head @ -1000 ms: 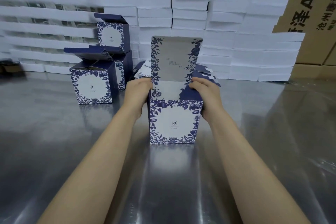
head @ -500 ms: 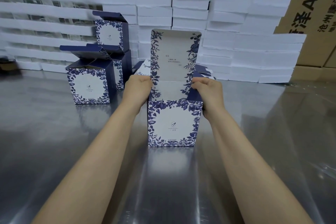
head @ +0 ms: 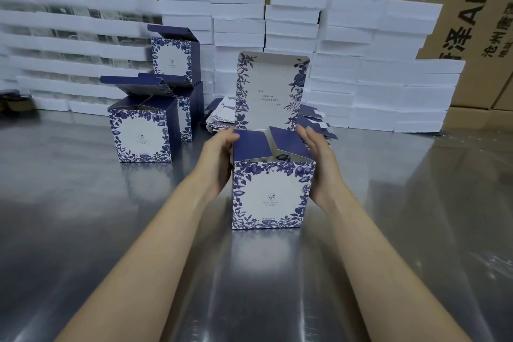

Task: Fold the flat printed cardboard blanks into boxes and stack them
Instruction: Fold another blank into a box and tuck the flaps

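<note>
Though cut off by the frame edges, readable in black on the brown cartons at the back: "AH4" in large letters, with Chinese characters alongside, among them "沧州". On the front of the box: a small emblem, fine lines of print beneath it and a dark strip near the bottom edge, all too small to read. On the inside of its lid flap: a few short lines of grey print, likewise unreadable.

Standing upright on the steel bench, mid-frame, between both forearms. White front panel framed by navy leaves and fruit; navy side walls. Lid flap raised straight up at the rear, white inside with the same leaf border down both edges. Two plain navy side flaps tilted inward over the open top, not closed.

Left hand laid against the left wall, fingers loosely extended, tips touching the left flap, grasping nothing. Right hand flat against the right wall, fingers straight, released, beside the right flap.

To the left, three folded boxes of the same print, tops open, one stacked on another. Behind, a loose heap of flat blanks, then stacks of white slabs.
</note>
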`<state>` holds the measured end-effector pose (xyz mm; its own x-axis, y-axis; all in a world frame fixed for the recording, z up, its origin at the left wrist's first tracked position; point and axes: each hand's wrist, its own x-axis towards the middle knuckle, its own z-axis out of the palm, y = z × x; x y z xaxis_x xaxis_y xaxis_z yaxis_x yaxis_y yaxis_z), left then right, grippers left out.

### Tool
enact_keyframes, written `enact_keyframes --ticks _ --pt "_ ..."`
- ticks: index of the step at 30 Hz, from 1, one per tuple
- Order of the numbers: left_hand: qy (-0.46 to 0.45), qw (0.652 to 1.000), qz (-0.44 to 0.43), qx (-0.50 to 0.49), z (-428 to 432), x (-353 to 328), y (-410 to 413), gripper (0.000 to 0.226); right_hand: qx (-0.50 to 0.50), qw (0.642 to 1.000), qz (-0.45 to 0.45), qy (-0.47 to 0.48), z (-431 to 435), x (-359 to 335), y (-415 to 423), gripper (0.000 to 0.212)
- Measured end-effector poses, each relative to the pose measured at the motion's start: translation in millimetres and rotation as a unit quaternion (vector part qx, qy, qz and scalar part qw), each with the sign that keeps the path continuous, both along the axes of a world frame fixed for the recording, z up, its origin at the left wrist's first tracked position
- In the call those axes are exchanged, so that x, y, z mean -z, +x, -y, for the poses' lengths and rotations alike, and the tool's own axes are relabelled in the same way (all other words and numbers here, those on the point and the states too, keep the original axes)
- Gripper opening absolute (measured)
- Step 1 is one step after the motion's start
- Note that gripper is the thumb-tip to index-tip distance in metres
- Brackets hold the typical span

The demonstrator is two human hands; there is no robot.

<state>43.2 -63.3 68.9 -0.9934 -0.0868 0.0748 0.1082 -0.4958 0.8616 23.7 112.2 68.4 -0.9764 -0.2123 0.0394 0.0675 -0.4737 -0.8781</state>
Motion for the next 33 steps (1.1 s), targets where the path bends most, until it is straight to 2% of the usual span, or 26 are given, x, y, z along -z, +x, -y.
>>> enact_keyframes --ticks 4,6,9,11,14,16,19,24,26,29,33 --pt "0.018 1.000 -0.009 0.010 -7.3 3.2 1.5 0.044 -0.002 1.000 0.002 0.007 1.3 0.7 3.2 0.043" --pt "0.009 1.000 0.004 -0.014 -6.9 2.2 1.1 0.045 0.021 0.999 0.016 0.038 1.8 -4.0 1.1 0.040" --pt "-0.044 0.998 0.006 -0.042 -6.1 1.1 -1.2 0.026 0.049 0.992 -0.005 0.120 2.8 -10.9 -1.1 0.026" --pt "-0.074 0.994 0.027 -0.081 -6.0 1.6 -4.0 0.015 0.070 0.985 -0.026 0.152 1.3 -11.8 -3.0 0.026" --pt "-0.122 0.986 0.042 -0.103 -7.2 4.3 -7.6 0.038 0.131 0.972 -0.045 0.190 -2.1 -14.4 -4.7 0.015" --pt "-0.114 0.987 0.037 -0.103 -8.8 3.7 -5.5 0.039 0.168 0.963 -0.058 0.205 -4.6 -13.9 -7.3 0.019" --pt "-0.111 0.987 0.045 -0.108 -9.1 2.8 -5.7 0.040 0.204 0.944 -0.091 0.243 -4.0 -12.7 -8.9 0.012" --pt "-0.104 0.987 0.044 -0.116 -10.8 5.9 -5.7 0.039 0.252 0.919 -0.123 0.278 -6.8 -12.8 -12.7 0.057" --pt "-0.120 0.986 0.043 -0.108 -9.6 8.4 -6.7 0.042 0.266 0.908 -0.130 0.297 -7.0 -12.2 -12.4 0.059" --pt "-0.107 0.988 0.027 -0.106 -9.6 9.9 -7.9 0.039 0.249 0.915 -0.135 0.287 -9.9 -7.2 -15.0 0.041" --pt "-0.087 0.992 -0.002 -0.090 -11.5 6.2 -7.8 0.030 0.130 0.962 -0.069 0.230 -8.3 -8.8 -7.7 0.023"
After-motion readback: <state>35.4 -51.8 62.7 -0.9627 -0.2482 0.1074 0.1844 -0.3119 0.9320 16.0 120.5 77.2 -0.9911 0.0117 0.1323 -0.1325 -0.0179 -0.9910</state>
